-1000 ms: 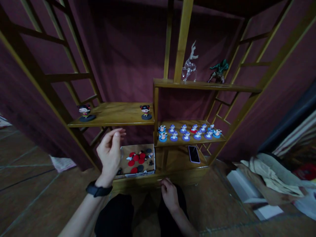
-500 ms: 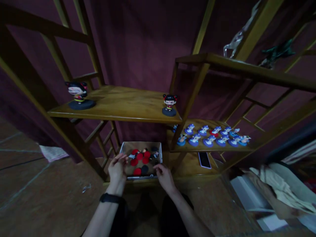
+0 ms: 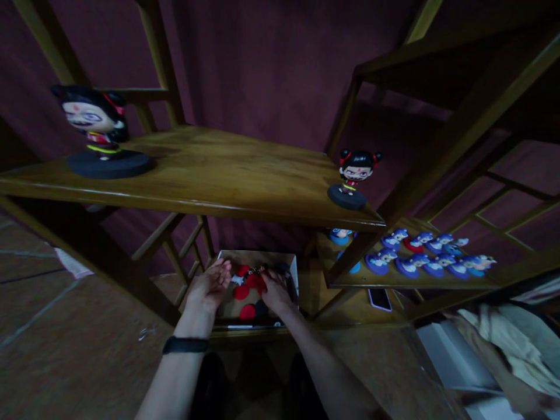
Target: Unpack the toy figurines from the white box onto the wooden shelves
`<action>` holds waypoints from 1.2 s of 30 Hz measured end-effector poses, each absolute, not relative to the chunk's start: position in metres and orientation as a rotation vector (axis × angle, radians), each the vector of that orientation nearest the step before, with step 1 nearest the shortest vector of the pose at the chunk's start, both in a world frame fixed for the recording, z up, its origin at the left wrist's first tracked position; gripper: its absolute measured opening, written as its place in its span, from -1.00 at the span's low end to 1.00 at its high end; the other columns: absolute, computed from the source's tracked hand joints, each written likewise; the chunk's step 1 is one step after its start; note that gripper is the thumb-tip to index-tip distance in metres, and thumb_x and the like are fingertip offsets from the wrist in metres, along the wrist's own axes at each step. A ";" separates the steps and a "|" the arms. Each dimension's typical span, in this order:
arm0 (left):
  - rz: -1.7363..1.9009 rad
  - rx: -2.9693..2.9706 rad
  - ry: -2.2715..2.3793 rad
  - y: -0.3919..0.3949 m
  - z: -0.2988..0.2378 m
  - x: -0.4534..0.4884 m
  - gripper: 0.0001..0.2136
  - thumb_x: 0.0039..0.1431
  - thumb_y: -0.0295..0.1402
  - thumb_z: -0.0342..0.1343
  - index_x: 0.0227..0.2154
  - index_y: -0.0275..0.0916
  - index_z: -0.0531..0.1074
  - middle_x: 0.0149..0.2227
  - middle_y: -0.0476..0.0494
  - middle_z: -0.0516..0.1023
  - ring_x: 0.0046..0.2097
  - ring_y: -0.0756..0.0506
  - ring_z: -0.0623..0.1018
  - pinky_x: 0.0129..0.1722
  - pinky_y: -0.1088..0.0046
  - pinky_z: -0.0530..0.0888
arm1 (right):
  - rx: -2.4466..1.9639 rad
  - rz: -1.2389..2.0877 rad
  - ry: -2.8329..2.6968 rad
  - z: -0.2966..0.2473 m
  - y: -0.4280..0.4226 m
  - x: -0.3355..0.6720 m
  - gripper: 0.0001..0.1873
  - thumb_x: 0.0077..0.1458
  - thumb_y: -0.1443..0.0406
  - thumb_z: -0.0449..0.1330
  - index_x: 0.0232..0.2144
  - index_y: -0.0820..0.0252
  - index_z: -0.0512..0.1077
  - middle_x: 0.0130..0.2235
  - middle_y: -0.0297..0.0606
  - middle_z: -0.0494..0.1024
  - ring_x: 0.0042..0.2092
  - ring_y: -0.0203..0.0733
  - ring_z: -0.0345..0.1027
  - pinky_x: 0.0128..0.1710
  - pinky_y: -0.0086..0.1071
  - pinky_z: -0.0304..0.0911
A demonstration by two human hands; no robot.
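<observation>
A shallow cardboard box (image 3: 295,286) on the bottom shelf holds several red discs (image 3: 240,291), a dark disc (image 3: 261,309) and small figurine parts (image 3: 237,280). Over the box's left side, my left hand (image 3: 207,286) is palm up, its fingers loosely curved and nothing visible in them. My right hand (image 3: 275,294) reaches down inside the box, fingertips at the red discs beside a small dark figurine (image 3: 257,270). The hand itself hides its grip, so whether it holds anything cannot be made out.
Two black-haired figurines on dark bases, one left (image 3: 98,128) and one right (image 3: 352,178), stand on the wooden shelf (image 3: 227,175) above the box. Several blue-and-white figurines (image 3: 411,263) fill a lower right shelf; a phone (image 3: 380,299) lies beneath. White boxes (image 3: 455,353) sit at right.
My right hand has moved from the box's right edge inward onto the discs. My left hand has turned palm up. The view has come closer to the shelf.
</observation>
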State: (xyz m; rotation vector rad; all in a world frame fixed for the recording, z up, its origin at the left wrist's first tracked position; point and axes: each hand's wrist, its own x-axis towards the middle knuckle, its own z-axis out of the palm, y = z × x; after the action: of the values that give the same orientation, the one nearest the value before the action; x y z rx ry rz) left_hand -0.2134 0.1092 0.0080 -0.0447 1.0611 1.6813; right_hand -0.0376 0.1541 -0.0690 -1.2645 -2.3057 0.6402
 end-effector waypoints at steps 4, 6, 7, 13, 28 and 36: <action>1.674 -0.071 1.035 0.107 0.013 -0.213 -0.78 0.00 -0.68 -0.05 -0.36 -0.31 0.40 -0.45 -0.11 0.51 -0.47 0.06 0.52 -0.54 0.62 0.45 | -0.985 0.699 -2.544 -0.062 0.124 -0.051 -0.45 -0.06 0.39 0.12 0.04 0.02 0.27 0.14 -0.33 0.24 0.14 -0.12 0.07 0.11 -0.24 0.02; 1.673 -0.072 1.031 0.106 0.016 -0.211 -0.77 0.01 -0.69 -0.06 -0.36 -0.32 0.40 -0.44 -0.12 0.50 -0.47 0.06 0.52 -0.54 0.62 0.45 | -0.878 0.734 -2.589 -0.060 0.117 -0.055 -0.48 -0.03 0.38 0.10 0.02 -0.03 0.28 0.16 -0.40 0.22 0.14 -0.16 0.07 0.11 -0.27 0.04; 1.670 -0.072 1.032 0.105 0.017 -0.210 -0.77 0.01 -0.70 -0.06 -0.36 -0.33 0.40 -0.44 -0.12 0.50 -0.48 0.06 0.52 -0.54 0.62 0.45 | -0.870 0.744 -2.579 -0.059 0.117 -0.057 -0.48 -0.02 0.39 0.09 0.03 -0.04 0.28 0.16 -0.41 0.21 0.14 -0.18 0.08 0.11 -0.28 0.04; 1.681 -0.087 1.028 0.106 0.020 -0.208 -0.80 0.04 -0.67 -0.07 -0.37 -0.34 0.39 -0.45 -0.13 0.50 -0.48 0.05 0.52 -0.55 0.61 0.45 | -1.216 0.755 -2.366 -0.062 0.137 -0.057 -0.44 0.01 0.39 0.07 0.10 0.14 0.19 0.15 -0.19 0.21 0.18 -0.13 0.03 0.15 -0.25 -0.02; 1.703 -0.098 0.994 0.108 0.017 -0.214 -0.77 0.03 -0.70 -0.08 -0.34 -0.36 0.41 -0.45 -0.14 0.51 -0.47 0.04 0.53 -0.54 0.60 0.46 | -1.382 0.566 -2.304 -0.064 0.172 -0.043 -0.55 0.05 0.46 -0.03 -0.01 0.08 0.31 0.01 -0.27 0.39 0.04 -0.20 0.19 0.04 -0.35 0.05; 1.703 -0.083 0.993 0.107 0.015 -0.220 -0.79 0.05 -0.68 -0.08 -0.35 -0.37 0.41 -0.46 -0.15 0.51 -0.48 0.04 0.52 -0.53 0.60 0.46 | -1.487 0.329 -2.461 -0.062 0.163 -0.039 -0.56 0.02 0.39 0.04 0.00 0.12 0.26 -0.04 -0.12 0.33 0.02 -0.08 0.17 -0.02 -0.24 0.04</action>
State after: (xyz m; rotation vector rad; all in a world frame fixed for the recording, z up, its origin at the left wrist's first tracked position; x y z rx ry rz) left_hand -0.2197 0.1068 0.0145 -0.0828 0.9929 1.7033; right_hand -0.0386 0.1626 -0.0616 -1.4872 -2.4610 0.3293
